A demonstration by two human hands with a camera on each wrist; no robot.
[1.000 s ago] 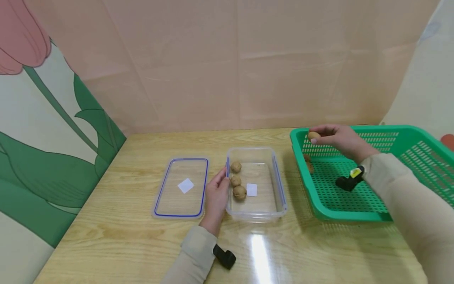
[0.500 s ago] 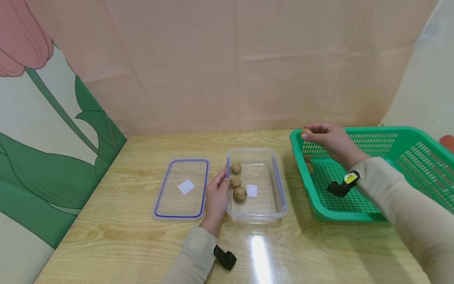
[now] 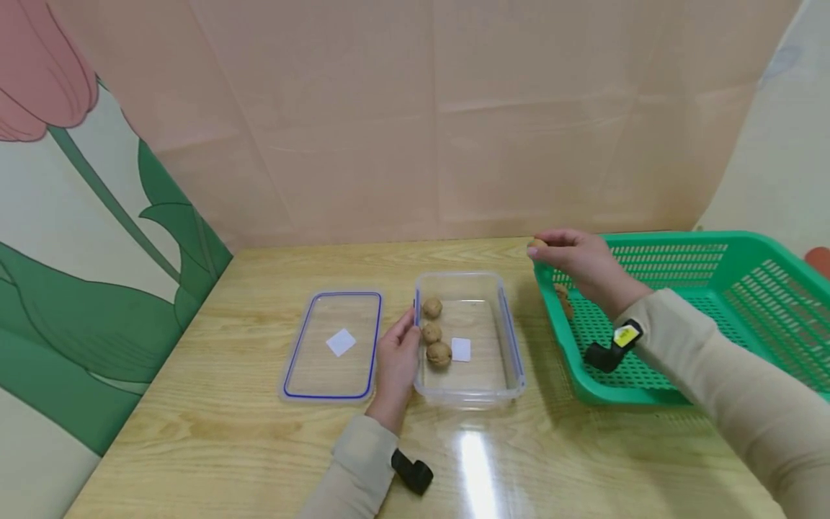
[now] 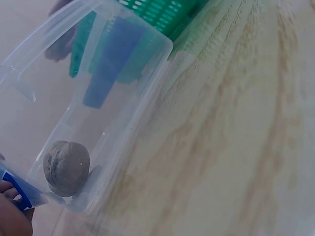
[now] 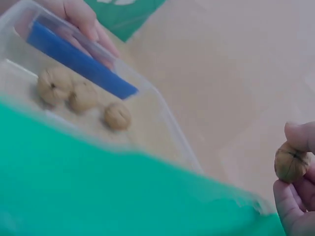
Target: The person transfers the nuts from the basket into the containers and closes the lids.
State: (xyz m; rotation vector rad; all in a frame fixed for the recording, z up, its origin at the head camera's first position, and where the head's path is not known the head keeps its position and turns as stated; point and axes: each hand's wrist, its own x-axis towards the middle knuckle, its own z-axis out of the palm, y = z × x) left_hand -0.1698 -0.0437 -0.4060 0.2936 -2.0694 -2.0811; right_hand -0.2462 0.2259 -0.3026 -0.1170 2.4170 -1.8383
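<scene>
My right hand [image 3: 586,267] pinches a walnut [image 5: 291,162] between thumb and fingers. In the head view it is over the left rim of a green plastic basket [image 3: 638,395], with the walnut just past that rim and mostly covered by fingertips. More walnuts [image 3: 564,301] lie along the basket's left wall. My left hand [image 3: 397,360] holds the left side of a clear plastic food container [image 3: 493,375], its fingers at the blue clip [image 5: 78,59]. Inside the container, three walnuts [image 3: 439,354] line up along the left wall, beside a white square label [image 3: 461,349].
A clear lid [image 3: 324,375] with a blue seal and a white label lies flat on the wooden table [image 3: 227,432], left of the container. A strip of table separates container and basket. Behind stands a beige covering [image 3: 337,130]; a painted wall [image 3: 71,303] borders the left.
My right hand has moved left with the walnut, from inside the basket to over its left rim. My left hand and the container have stayed in place.
</scene>
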